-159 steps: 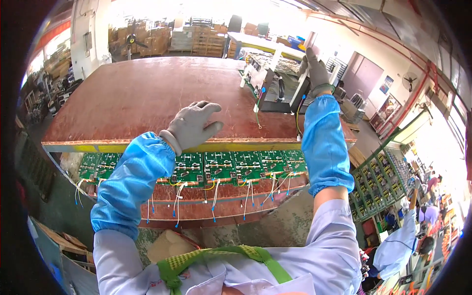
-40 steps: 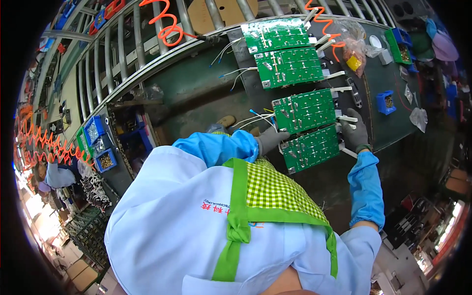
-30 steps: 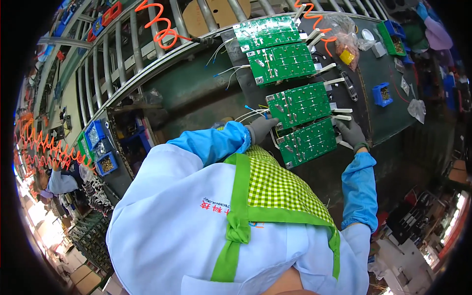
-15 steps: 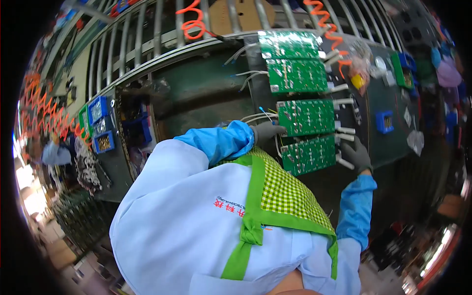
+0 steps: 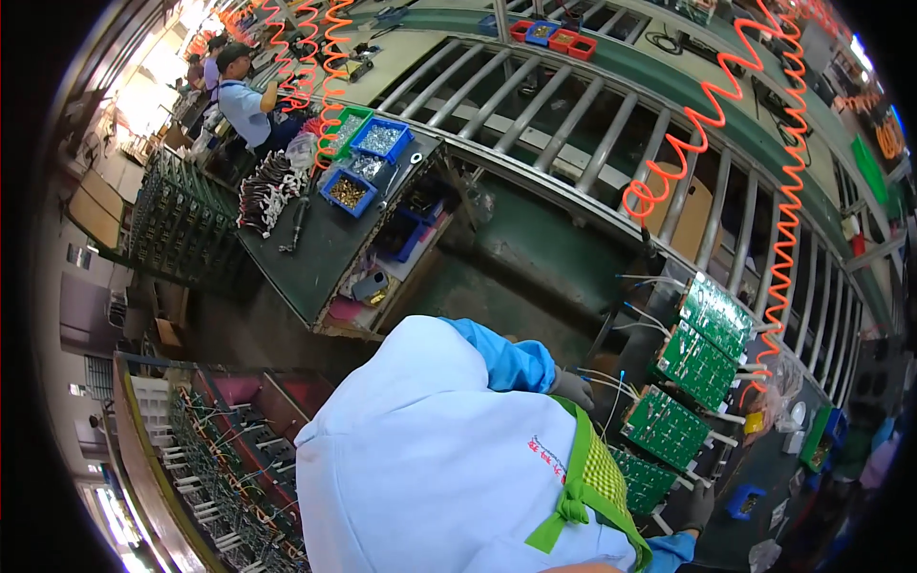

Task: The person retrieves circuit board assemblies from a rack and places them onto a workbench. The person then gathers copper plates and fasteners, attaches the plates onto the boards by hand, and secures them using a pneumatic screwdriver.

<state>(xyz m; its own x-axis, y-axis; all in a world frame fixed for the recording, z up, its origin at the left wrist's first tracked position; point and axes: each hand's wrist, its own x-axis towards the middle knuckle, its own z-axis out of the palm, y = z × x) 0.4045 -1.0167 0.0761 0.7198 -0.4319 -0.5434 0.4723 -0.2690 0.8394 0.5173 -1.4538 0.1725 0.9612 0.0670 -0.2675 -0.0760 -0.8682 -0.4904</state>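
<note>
Four green circuit boards would be too exact to tell apart from here, but several lie in a slanting row at the right: a far shiny board [image 5: 716,313], a second board [image 5: 699,365], a third board [image 5: 666,426] and the nearest board [image 5: 642,480], which my apron partly covers. White-sleeved leads [image 5: 723,437] stick out from their right edges, and thin wires [image 5: 611,380] from their left. My left hand [image 5: 573,389], in a grey glove, is beside the third board's wires; its fingers are mostly hidden. My right hand [image 5: 700,506], also gloved, is at the nearest board's right-hand leads, its grip unclear.
A side bench [image 5: 287,272] at the left holds blue bins of small metal parts [image 5: 349,191] and a wire bundle [image 5: 270,191]. A roller conveyor [image 5: 573,124] runs behind. Orange coiled hoses [image 5: 707,119] hang over it. A rack of boards [image 5: 220,468] stands lower left. A person [image 5: 246,110] works far left.
My view has swung to the left, so the boards now appear lower right and the side bench and rack have come into view. Both hands remain near the nearer boards.
</note>
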